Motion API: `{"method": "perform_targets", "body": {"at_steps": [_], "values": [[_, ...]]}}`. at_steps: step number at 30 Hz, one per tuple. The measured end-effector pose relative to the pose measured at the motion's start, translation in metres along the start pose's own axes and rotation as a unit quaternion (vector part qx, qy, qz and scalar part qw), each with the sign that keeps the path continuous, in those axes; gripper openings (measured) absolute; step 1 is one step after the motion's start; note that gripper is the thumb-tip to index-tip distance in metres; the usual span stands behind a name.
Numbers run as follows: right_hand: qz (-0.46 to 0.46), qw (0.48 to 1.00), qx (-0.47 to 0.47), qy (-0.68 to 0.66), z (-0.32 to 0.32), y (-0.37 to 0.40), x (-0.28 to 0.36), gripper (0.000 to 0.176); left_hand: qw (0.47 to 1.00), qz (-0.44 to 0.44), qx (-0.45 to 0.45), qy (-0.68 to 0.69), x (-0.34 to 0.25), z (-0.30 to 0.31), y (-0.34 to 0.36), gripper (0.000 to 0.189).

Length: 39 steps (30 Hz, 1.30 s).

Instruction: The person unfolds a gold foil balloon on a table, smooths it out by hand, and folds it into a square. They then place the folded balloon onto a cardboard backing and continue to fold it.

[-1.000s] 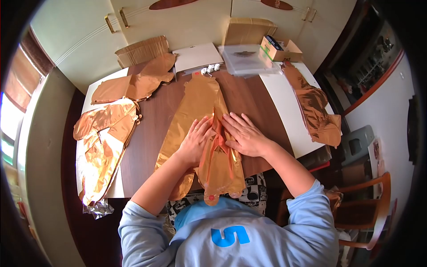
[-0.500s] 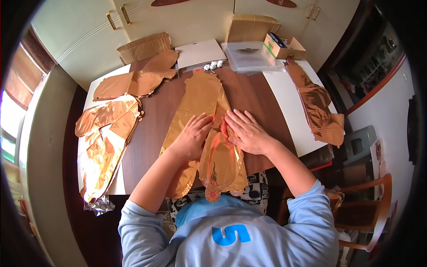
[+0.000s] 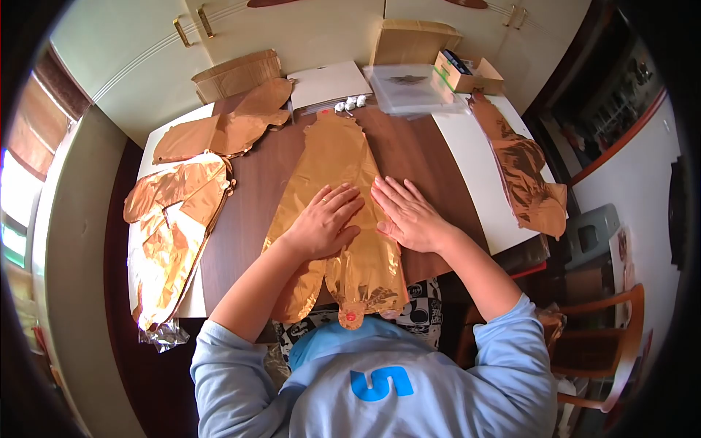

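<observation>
A gold foil piece (image 3: pixel 332 157) lies lengthwise on the brown table (image 3: pixel 252 182), its split lower end reaching the near edge by my shirt. My left hand (image 3: pixel 321 223) rests palm down on the middle of the foil, fingers spread a little. Beside it, my right hand (image 3: pixel 410 215) lies flat over the foil's right edge, fingers extended. A round tab with a red mark (image 3: pixel 350 315) sticks out at the foil's near end. Neither hand grips anything.
More foil pieces lie at the left (image 3: pixel 179 233), back left (image 3: pixel 219 131) and right (image 3: pixel 522 160). Small white lumps (image 3: pixel 350 104), clear plastic sheets (image 3: pixel 409 87) and an open box (image 3: pixel 475 77) sit at the back. A wooden chair (image 3: pixel 628 343) stands at lower right.
The folded flap at the foil's lower right now lies flatter and wider, its reddish fold gone from view. My left hand has shifted slightly right, its thumb now stretched out.
</observation>
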State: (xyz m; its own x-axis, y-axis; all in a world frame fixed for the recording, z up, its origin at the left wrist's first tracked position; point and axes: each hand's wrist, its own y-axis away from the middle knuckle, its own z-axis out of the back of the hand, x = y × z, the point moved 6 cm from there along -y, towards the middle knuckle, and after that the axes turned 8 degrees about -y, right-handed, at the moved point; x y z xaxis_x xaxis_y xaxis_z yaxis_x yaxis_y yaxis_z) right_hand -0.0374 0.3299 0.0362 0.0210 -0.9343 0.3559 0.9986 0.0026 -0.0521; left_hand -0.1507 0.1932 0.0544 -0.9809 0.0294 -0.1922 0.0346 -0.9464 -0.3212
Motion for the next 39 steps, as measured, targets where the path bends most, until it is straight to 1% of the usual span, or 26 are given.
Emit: {"method": "perform_targets", "body": {"at_steps": [2,5,7,9,12,14,17,21,24,28,34,39], "values": [[-0.001,1.0,0.001,-0.022,0.006,0.005,0.01,0.072,1.0,0.003,-0.002,0.001,0.0,0.001,0.001,0.052],[0.006,1.0,0.018,0.005,0.003,0.012,0.023,0.075,1.0,0.008,0.016,0.017,0.002,-0.001,0.002,0.056],[-0.008,0.999,0.048,0.008,-0.005,0.015,0.027,0.079,1.0,0.01,0.012,0.012,0.001,0.0,0.001,0.056],[0.001,0.999,0.024,0.027,-0.008,0.019,0.029,0.08,1.0,0.006,0.002,0.016,0.002,0.0,0.0,0.055],[0.008,0.999,0.014,0.033,-0.008,0.02,0.03,0.079,1.0,0.002,-0.02,0.02,0.005,0.004,-0.003,0.051],[-0.001,0.999,0.028,0.033,-0.008,0.02,0.03,0.079,0.999,0.006,-0.033,0.009,0.008,0.012,-0.013,0.046],[-0.012,0.999,0.037,0.034,-0.008,0.019,0.03,0.079,0.998,-0.034,-0.062,0.002,0.003,0.015,-0.042,0.042],[-0.02,0.999,0.04,0.028,-0.01,0.019,0.028,0.081,0.996,-0.052,-0.028,-0.059,0.011,-0.014,-0.071,0.042],[-0.017,0.999,0.042,0.015,-0.008,0.019,0.03,0.08,0.997,-0.007,-0.036,-0.069,0.041,-0.028,-0.086,0.044],[0.0,1.0,0.011,0.011,-0.008,0.02,0.03,0.079,0.998,0.005,-0.039,-0.058,0.063,-0.028,-0.096,0.048],[0.005,1.0,0.004,0.014,-0.008,0.021,0.029,0.079,0.998,0.015,-0.06,-0.024,0.072,-0.029,-0.096,0.049],[0.013,1.0,0.007,0.023,-0.006,0.025,0.033,0.078,0.998,0.001,-0.06,-0.02,0.071,-0.029,-0.095,0.052]]}}
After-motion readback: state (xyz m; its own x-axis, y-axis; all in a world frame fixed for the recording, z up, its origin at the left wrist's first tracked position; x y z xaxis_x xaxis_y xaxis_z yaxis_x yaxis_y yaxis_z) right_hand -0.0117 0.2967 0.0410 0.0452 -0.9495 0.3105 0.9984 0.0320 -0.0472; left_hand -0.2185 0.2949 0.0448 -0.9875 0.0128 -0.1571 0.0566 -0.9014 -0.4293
